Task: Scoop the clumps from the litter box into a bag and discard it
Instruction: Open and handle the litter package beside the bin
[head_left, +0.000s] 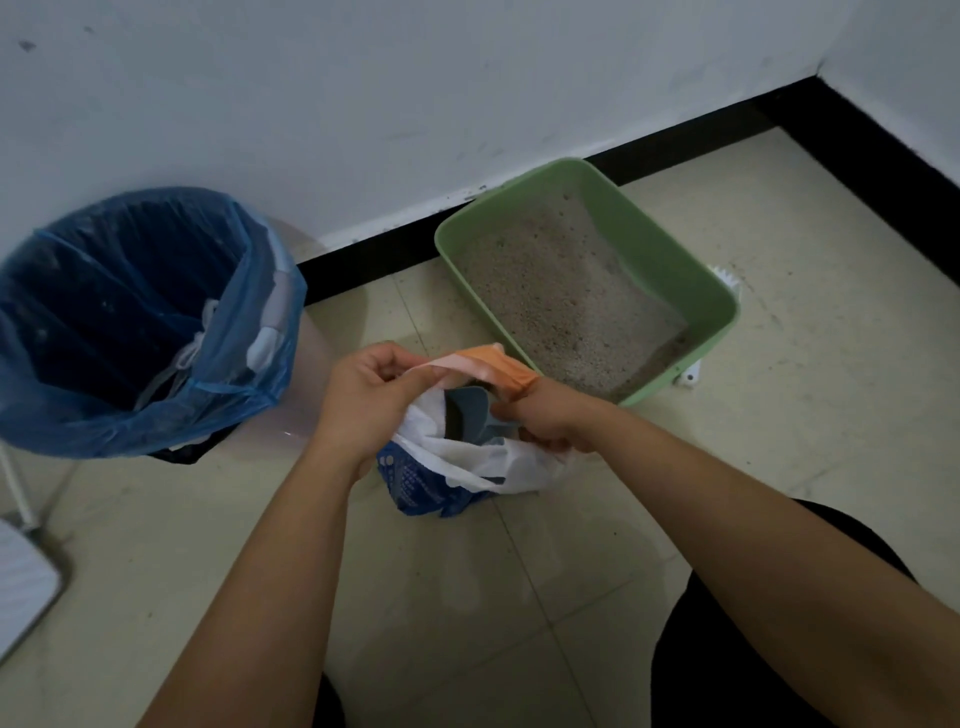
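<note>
My left grip (363, 387) pinches the bag (467, 462) open on the floor (467, 597); my right grip (556, 415) holds the scoop (465, 415) inside it, near the box (667, 249). Step, I judge: emptying clumps; next, withdraw the scoop without spilling.

The bag's (415, 488) blue print is too blurred to read.

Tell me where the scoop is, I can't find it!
Find the green litter box by the wall; just in front of it the left hand holds a white bag open. The scoop dips into its mouth, the only hard, grey-blue thing among soft white and orange plastic.
</note>
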